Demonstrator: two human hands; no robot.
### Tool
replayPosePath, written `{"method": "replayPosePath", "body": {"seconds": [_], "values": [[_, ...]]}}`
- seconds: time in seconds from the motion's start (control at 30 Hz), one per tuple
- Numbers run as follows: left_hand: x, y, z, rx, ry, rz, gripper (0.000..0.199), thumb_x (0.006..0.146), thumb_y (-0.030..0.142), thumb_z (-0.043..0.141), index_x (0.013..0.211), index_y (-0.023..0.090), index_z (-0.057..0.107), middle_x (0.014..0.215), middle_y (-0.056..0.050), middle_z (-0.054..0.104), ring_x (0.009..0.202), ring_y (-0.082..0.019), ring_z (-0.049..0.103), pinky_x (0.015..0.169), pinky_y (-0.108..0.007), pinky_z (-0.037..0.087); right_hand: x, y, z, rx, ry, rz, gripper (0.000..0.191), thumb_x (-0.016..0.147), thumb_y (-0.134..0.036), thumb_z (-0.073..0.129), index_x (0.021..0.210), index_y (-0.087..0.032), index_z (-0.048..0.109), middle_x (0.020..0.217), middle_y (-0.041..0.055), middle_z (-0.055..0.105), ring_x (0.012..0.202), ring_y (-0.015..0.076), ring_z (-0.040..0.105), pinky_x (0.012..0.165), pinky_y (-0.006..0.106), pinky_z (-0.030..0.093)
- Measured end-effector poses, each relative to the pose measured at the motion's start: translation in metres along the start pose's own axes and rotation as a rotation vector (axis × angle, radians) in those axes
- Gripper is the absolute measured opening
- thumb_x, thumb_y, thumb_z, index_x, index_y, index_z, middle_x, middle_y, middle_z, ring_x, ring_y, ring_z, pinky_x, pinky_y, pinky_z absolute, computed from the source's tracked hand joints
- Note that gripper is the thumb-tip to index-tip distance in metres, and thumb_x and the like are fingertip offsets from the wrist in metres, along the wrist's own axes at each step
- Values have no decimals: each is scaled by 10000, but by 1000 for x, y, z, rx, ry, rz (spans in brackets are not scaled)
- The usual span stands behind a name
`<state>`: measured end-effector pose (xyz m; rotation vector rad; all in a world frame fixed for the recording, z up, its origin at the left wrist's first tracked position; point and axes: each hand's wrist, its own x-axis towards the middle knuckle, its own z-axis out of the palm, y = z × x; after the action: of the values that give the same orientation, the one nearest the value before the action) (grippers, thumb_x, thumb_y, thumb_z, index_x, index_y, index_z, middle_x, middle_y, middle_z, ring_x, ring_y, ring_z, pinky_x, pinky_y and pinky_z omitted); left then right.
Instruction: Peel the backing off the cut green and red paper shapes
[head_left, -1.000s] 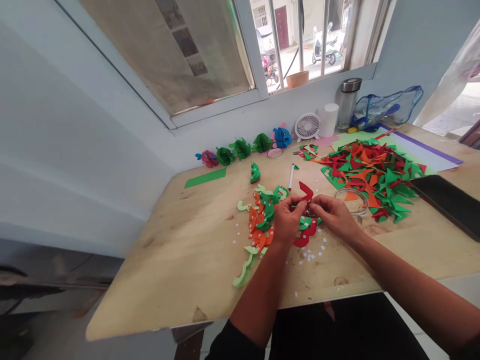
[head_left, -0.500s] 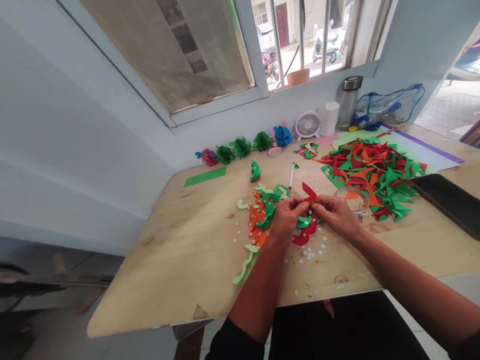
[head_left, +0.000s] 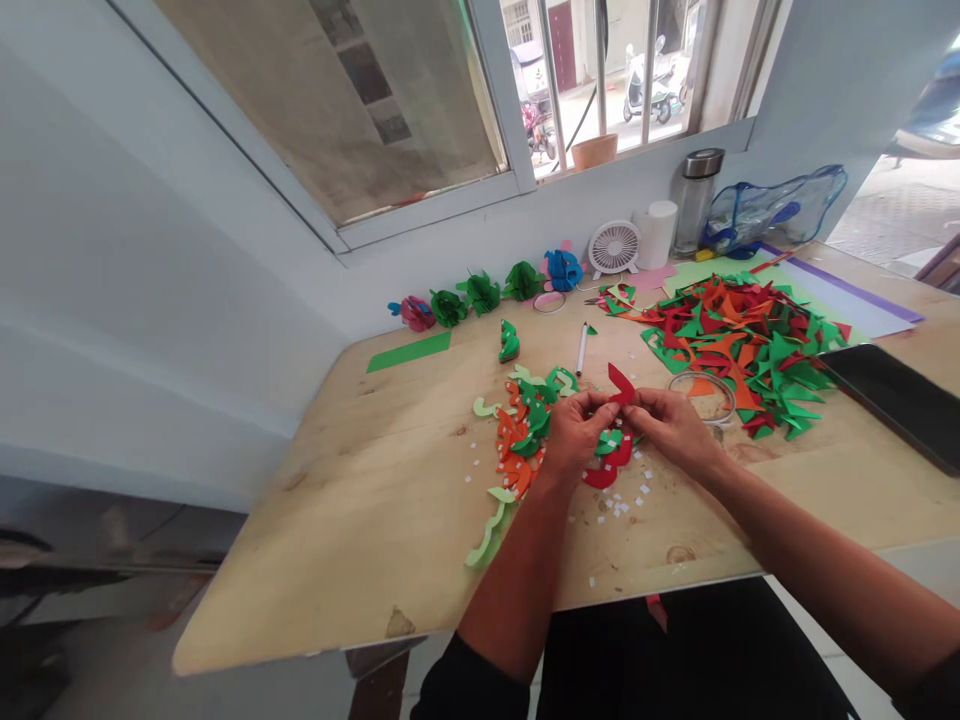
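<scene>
Orange and green wavy cutouts [head_left: 511, 438] lie loose on the counter [head_left: 360, 510], and just beside them my left hand [head_left: 574, 432] pinches the near end of a curved red paper piece [head_left: 620, 382], which sits between my hands. My right hand [head_left: 673, 428] pinches at that same end, so I judge the step to be fine fingertip work there; the next move calls for a light, steady grip, clear of the scrap heap [head_left: 739, 345] at right.

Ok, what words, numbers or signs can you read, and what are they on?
None can be read.
Grey window patches: too blurred to tell if they carry print.
White marker pen: too small to tell.
Smartphone: no readable marks.
</scene>
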<state>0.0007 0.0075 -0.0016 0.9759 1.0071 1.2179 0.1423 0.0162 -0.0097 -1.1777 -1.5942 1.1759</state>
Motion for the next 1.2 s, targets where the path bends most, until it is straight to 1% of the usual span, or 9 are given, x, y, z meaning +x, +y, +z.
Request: {"method": "replayPosePath", "body": {"seconds": [0.13,0.3,0.43,0.53,0.67,0.83,0.97,1.07,1.2], "values": [[1,-1,-1,-3,-8,2,192,603,312,742,631,146,649,561,14,614,500,-88,528,528,-217,419,0,-1,0,14,8,4,171,707,-288,541,639,-148,612,559,0,615,517,127,522,491,231,383],[1,-3,-1,41,0,28,191,611,320,726,650,147,655,578,1,626,507,-93,530,506,-209,422,-1,-2,1,17,27,-5,184,712,-307,566,704,-144,652,595,2,634,548,139,546,500,231,406],[2,-4,-2,63,5,39,182,615,316,721,646,149,657,576,-1,631,511,-97,536,501,-207,422,0,0,1,-4,42,-7,183,704,-312,576,686,-146,651,574,-6,620,547,141,542,497,232,409],[1,-2,-1,44,3,24,167,614,300,726,633,149,657,567,4,628,502,-92,532,504,-207,419,0,1,1,-3,32,-6,166,698,-304,579,677,-157,653,578,4,633,569,159,560,507,244,424],[0,1,-1,3,8,-2,154,611,281,731,615,146,657,556,11,617,495,-85,525,516,-210,418,0,0,0,8,5,2,163,693,-296,571,721,-164,663,602,18,655,598,179,582,530,260,442],[2,-3,-4,-28,-8,4,121,633,251,712,628,141,662,561,8,623,505,-83,524,533,-210,416,0,-5,-1,39,-44,-1,152,706,-281,536,666,-162,623,597,18,650,571,156,562,554,260,433],[4,-6,-5,-78,6,-24,133,615,251,722,646,137,661,566,12,616,512,-82,521,540,-211,409,-2,-11,-1,51,-34,-13,141,710,-267,523,643,-170,600,588,10,641,566,150,559,562,260,428],[3,-4,-4,-92,14,-23,132,611,250,719,644,137,660,578,10,622,517,-80,523,549,-212,411,-2,-14,-1,54,-36,-24,164,725,-287,521,643,-171,601,593,10,638,569,147,558,559,256,423],[2,0,-2,-53,-2,-13,130,618,252,710,617,134,657,571,5,621,521,-81,519,542,-208,407,-2,-13,0,44,-46,-17,178,738,-308,538,661,-164,608,594,8,624,559,136,535,538,246,402]]}}
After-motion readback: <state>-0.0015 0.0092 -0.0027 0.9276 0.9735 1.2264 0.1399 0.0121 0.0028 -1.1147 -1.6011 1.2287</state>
